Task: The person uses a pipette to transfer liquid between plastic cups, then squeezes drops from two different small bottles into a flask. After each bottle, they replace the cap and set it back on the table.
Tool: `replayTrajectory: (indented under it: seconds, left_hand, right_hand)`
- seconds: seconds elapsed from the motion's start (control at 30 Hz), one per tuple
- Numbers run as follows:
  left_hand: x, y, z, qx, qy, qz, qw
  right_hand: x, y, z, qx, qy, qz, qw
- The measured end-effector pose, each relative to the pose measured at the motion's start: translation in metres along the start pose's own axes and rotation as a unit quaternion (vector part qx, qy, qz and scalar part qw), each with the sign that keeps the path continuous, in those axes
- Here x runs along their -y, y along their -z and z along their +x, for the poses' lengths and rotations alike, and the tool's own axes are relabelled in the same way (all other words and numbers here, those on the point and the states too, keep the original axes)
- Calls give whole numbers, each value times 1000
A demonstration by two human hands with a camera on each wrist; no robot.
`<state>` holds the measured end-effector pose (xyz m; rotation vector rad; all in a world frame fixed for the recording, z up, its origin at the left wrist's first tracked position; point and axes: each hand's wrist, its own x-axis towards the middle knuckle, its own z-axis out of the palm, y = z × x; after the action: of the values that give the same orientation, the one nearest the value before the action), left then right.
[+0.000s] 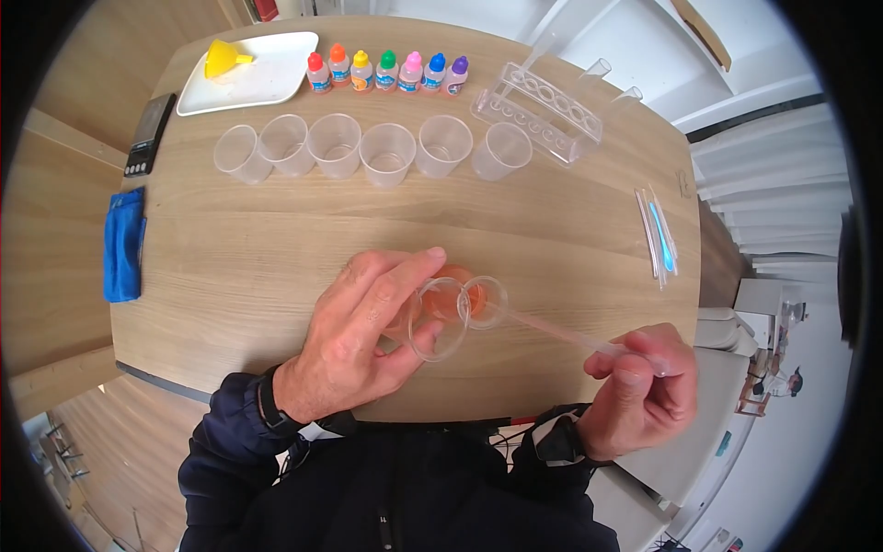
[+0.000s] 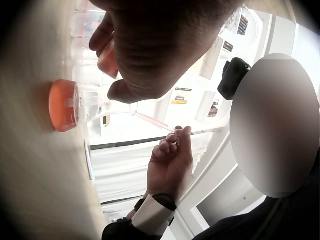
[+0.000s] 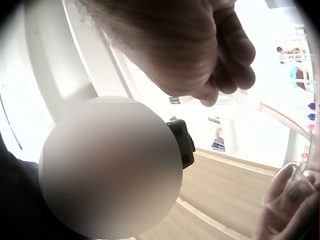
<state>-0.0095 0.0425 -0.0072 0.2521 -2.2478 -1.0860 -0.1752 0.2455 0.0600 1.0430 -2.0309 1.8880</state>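
My left hand (image 1: 354, 327) grips a clear cup (image 1: 440, 340) just above the table, its round rim facing up in the head view. Beside it is the smaller rim of a clear vessel (image 1: 485, 317); in the left wrist view orange liquid (image 2: 62, 105) fills the wide base of a vessel standing on the table. My right hand (image 1: 644, 391) pinches the bulb end of a clear plastic pipette (image 1: 561, 333) with pinkish contents. The pipette slants down leftward to the small rim; whether its tip is inside cannot be told.
Several empty cups (image 1: 387, 155) stand in a row ahead, with capped dropper bottles (image 1: 386, 74) behind them. A tube rack (image 1: 543, 110) is back right, wrapped pipettes (image 1: 659, 237) right. Far left are a white tray (image 1: 276, 81), black scale (image 1: 147, 136) and blue cloth (image 1: 123, 244).
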Motion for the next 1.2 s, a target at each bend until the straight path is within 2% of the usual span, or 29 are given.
replayTrajectory:
  seconds: [0.13, 0.23, 0.37, 0.5, 0.7, 1.0, 1.2]
  left_hand:
    - [0, 0, 0, 2, 2, 0, 1000]
    - [0, 0, 0, 0, 0, -1, 1000]
    - [0, 1, 0, -1, -4, 2, 1000]
    - [0, -1, 0, -3, -2, -2, 1000]
    - [-1, -1, 5, -21, -25, 0, 999]
    - [-2, -1, 4, -17, -14, -4, 1000]
    - [-1, 0, 4, -13, -16, -4, 1000]
  right_hand:
    - [3, -7, -2, 11, 1, -2, 1000]
    - [-1, -3, 1, 7, 58, -34, 998]
    - [6, 7, 6, -32, 44, 72, 996]
    - [13, -6, 3, 44, 37, 112, 992]
    - [7, -42, 2, 148, 88, -5, 985]
    - [4, -47, 4, 202, 99, -35, 974]
    - [0, -48, 6, 208, 111, -16, 972]
